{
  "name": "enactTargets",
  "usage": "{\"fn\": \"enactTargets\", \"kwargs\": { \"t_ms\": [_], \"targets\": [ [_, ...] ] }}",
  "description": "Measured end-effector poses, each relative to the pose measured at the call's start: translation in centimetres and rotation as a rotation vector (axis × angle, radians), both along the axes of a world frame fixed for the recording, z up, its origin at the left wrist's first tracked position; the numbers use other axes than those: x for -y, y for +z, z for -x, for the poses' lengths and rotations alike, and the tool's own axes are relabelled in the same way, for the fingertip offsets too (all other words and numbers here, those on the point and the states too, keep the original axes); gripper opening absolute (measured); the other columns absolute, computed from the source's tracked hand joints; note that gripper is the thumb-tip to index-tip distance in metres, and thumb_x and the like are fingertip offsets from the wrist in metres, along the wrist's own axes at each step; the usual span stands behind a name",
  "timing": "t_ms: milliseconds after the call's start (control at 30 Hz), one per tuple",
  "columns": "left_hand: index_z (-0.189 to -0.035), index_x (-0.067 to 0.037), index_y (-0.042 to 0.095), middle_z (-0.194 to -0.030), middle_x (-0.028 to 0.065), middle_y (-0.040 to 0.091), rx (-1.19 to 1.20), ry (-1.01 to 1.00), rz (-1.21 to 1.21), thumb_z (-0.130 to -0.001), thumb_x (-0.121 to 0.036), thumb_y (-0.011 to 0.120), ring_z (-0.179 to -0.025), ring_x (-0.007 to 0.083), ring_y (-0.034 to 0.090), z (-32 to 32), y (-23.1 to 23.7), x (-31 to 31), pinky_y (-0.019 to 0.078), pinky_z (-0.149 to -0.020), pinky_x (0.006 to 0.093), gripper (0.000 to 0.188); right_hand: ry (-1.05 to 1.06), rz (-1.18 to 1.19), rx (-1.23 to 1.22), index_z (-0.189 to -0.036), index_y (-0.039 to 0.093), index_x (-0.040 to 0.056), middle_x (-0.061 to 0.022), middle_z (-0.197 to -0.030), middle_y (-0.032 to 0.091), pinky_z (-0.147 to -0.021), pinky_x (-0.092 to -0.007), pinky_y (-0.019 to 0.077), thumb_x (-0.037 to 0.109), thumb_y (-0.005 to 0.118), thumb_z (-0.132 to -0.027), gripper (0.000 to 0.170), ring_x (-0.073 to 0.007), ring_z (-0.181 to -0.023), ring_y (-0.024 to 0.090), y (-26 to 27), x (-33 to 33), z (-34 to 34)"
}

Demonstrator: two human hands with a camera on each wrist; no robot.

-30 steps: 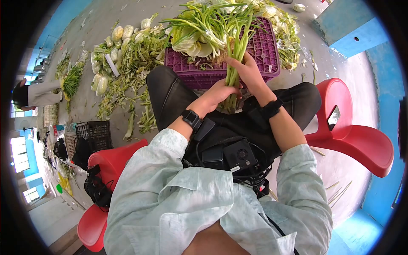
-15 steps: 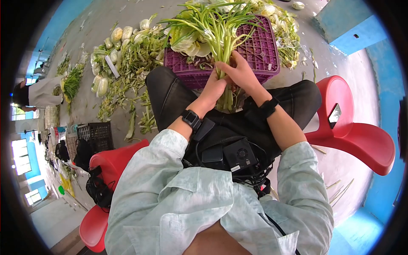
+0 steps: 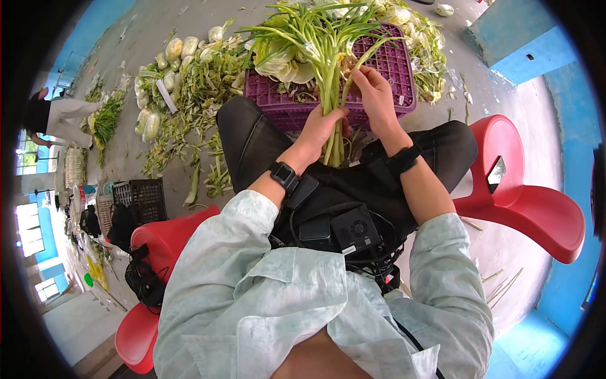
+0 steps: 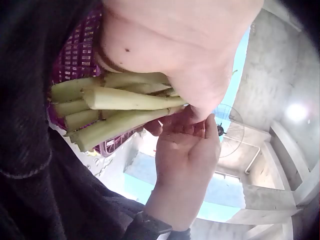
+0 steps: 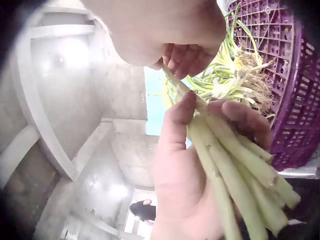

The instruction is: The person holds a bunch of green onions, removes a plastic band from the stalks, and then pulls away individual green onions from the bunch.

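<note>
Stalks [image 3: 329,85] held over the lap [image 3: 331,180], before a purple crate [image 3: 284,116].
The left hand [image 3: 318,132] grips the bunch; the right hand [image 3: 377,101] pinches one of them higher up, nearer the leaves.

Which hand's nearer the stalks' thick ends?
Left. Left hand grips the bundle above the thick ends; right hand pinches one stalk farther up, toward the leaves.

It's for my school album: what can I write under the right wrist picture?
The left hand grips pale green stalks near a purple crate while the right hand pinches one.
</note>
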State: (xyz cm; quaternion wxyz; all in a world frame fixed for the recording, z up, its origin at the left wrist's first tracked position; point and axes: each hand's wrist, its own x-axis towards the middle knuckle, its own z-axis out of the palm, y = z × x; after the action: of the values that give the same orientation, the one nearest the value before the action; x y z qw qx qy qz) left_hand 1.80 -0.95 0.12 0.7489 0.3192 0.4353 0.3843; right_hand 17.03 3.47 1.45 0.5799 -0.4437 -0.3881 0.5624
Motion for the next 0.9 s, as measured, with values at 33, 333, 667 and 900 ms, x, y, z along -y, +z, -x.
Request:
{"fn": "enactTargets", "kwargs": {
  "t_ms": [33, 333, 667, 900],
  "targets": [
    [-0.107, -0.007, 0.057, -0.088, 0.0042, 0.062, 0.014, 0.015, -0.026, -0.098, -0.015, 0.061, -0.075, 0.0146, 0.064, 0.0, -0.2, -0.1, 0.0531, -0.066, 0.0305, 0.013, -0.001, 0.001, 0.003, -0.114, 0.066, 0.0028, 0.0031, -0.094, 0.064, -0.078, -0.0231, 0.0493, 0.020, 0.060, -0.105, 0.020, -0.0057, -0.083, 0.059, 0.0, 0.0, 0.0],
    [-0.120, -0.006, 0.057, -0.099, 0.0064, 0.067, 0.064, 0.068, -0.060, -0.102, -0.012, 0.056, -0.089, 0.0169, 0.068, 0.4, -0.6, -0.4, 0.0564, -0.078, 0.0328, 0.020, -0.011, 0.000, 0.144, -0.102, 0.063, 0.0043, 0.0037, -0.088, 0.061, -0.072, -0.0224, 0.0450, 0.018, 0.069, -0.100, 0.015, -0.0044, -0.078, 0.054, -0.4, -0.2, -0.2],
    [-0.118, -0.002, 0.058, -0.100, 0.0043, 0.065, 0.040, 0.059, -0.140, -0.097, -0.010, 0.063, -0.086, 0.0132, 0.065, 0.1, -0.6, -0.4, 0.0538, -0.076, 0.0296, 0.022, 0.068, 0.058, 0.297, -0.100, 0.064, 0.0039, 0.0029, -0.088, 0.063, -0.072, -0.0223, 0.0460, 0.018, 0.071, -0.098, 0.016, -0.0044, -0.078, 0.056, -0.3, 0.0, 0.2],
    [-0.118, -0.003, 0.058, -0.100, 0.0047, 0.065, 0.023, -0.008, -0.150, -0.097, -0.007, 0.060, -0.089, 0.0131, 0.064, 0.2, 0.4, -0.1, 0.0537, -0.078, 0.0289, 0.022, 0.081, 0.043, 0.293, -0.099, 0.064, 0.0039, 0.0029, -0.087, 0.063, -0.071, -0.0221, 0.0455, 0.016, 0.071, -0.098, 0.014, -0.0041, -0.077, 0.055, -0.2, 0.1, 0.1]
  ]
}}
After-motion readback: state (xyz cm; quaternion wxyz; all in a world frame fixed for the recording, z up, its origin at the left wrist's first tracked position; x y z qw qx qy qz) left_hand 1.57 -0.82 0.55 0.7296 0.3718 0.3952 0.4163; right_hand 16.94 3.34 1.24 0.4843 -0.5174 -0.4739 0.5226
